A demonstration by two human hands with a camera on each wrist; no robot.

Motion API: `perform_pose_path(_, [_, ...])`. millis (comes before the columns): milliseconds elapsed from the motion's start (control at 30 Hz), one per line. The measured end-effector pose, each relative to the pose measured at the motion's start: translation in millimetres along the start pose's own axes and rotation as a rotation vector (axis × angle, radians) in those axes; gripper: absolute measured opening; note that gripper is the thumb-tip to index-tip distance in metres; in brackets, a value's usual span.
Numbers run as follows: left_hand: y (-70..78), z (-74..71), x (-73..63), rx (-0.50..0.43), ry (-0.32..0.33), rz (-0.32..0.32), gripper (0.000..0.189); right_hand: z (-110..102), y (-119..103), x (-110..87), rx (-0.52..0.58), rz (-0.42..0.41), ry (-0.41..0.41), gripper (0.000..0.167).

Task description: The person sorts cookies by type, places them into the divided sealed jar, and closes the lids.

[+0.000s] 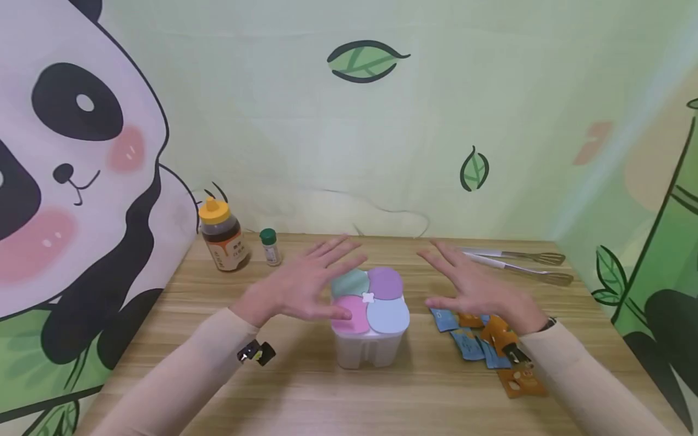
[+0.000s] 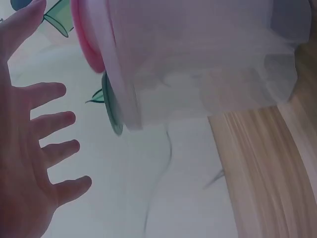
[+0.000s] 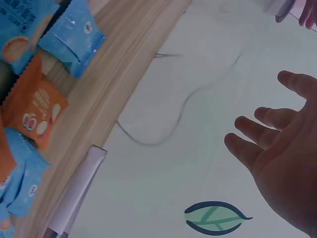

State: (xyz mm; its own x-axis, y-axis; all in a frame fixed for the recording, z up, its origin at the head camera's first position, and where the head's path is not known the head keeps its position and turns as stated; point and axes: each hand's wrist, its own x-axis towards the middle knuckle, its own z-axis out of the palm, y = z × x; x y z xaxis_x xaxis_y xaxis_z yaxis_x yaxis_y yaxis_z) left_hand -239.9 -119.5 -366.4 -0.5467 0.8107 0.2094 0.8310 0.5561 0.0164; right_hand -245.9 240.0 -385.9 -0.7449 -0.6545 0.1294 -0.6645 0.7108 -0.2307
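Note:
A translucent box (image 1: 366, 351) with four petal-like lids in green, purple, pink and blue stands on the wooden table. My left hand (image 1: 308, 281) hovers at its left side, fingers spread, the thumb overlapping the pink lid (image 1: 354, 321) in the head view. In the left wrist view that hand (image 2: 29, 144) is apart from the box (image 2: 208, 59), its palm bare. To the box's right my right hand (image 1: 477, 287) is held in the air with fingers spread, holding nothing. Beneath it lie several blue and orange snack packets (image 1: 468, 344), partly hidden by the hand and wrist.
At the back left stand a dark jar with a yellow cap (image 1: 225, 236) and a small green-capped shaker (image 1: 269, 247). Two white-handled whisk-like utensils (image 1: 537, 275) lie at the back right. A printed cloth wall (image 1: 262, 121) rises behind the table.

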Motion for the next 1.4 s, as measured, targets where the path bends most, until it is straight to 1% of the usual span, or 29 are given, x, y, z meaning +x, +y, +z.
perform_pose_path(267, [16.9,4.9,7.4,0.006,0.053,0.059,0.094,13,7,-3.3,0.025,-0.006,0.012,0.088])
perform_pose_path(433, [25.0,6.3,9.7,-0.004,0.026,0.062,0.095,21,11,-5.6,0.033,-0.008,0.029,0.086])
perform_pose_path(500, [26.7,6.8,10.3,-0.001,0.02,0.061,0.096,23,13,-6.5,0.035,-0.001,0.027,0.085])
perform_pose_path(600, [28.5,7.2,11.9,-0.005,0.036,0.074,0.095,27,14,-8.3,0.044,0.03,0.006,0.084])
perform_pose_path(733, [31.2,9.0,12.5,-0.041,0.051,0.085,0.094,33,16,-9.7,0.055,0.063,-0.018,0.082])
perform_pose_path(867, [33.1,9.7,12.5,-0.081,0.055,0.08,0.091,37,18,-9.8,0.05,0.07,-0.014,0.08])
perform_pose_path(1033, [35.6,10.3,13.5,-0.114,0.036,0.082,0.086,42,18,-10.7,0.053,0.079,-0.015,0.074])
perform_pose_path(1167, [37.8,11.8,14.4,-0.107,0.024,0.085,0.084,45,19,-11.8,0.063,0.099,-0.027,0.073])
perform_pose_path(1267, [40.2,12.2,15.4,-0.1,0.045,0.104,0.079,48,20,-12.3,0.069,0.108,-0.029,0.071])
perform_pose_path(1400, [45.2,14.0,16.7,-0.101,0.08,0.141,0.069,50,24,-12.8,0.06,0.088,-0.022,0.06])
